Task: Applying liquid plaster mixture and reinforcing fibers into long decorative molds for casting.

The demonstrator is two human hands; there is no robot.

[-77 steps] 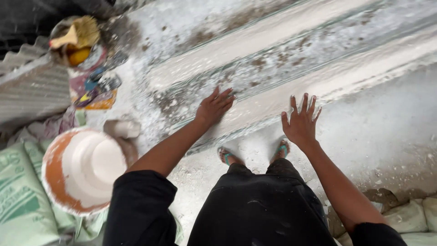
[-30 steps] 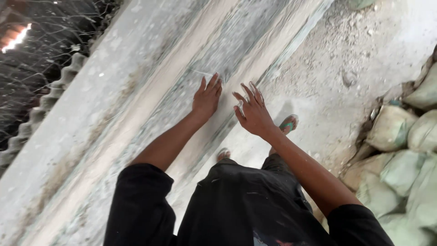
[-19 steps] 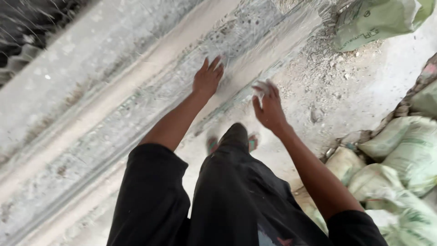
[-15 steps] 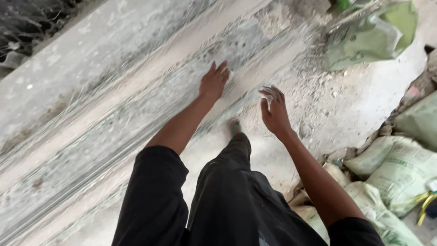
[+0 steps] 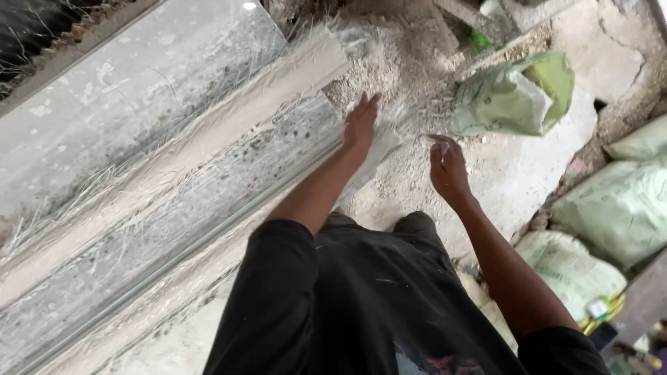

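A long grey moulded strip, covered in plaster and pale fibres, runs diagonally from lower left to upper middle. My left hand lies flat with fingers stretched out, pressing on the strip's far end. My right hand hovers to the right above the dusty floor, fingers loosely bent, with a small wisp of pale fibre or plaster at its fingertips. Both forearms reach out from black sleeves, and my dark trousers fill the lower middle.
A green and white sack lies open on the floor at upper right. More pale green sacks are stacked along the right edge. Loose plaster rubble is heaped beyond the strip's end. Wire mesh shows at upper left.
I have moved along the strip to its end. The left hand slid forward on the surface; the right hand lifted off and now hangs above the floor. The sacks came closer.
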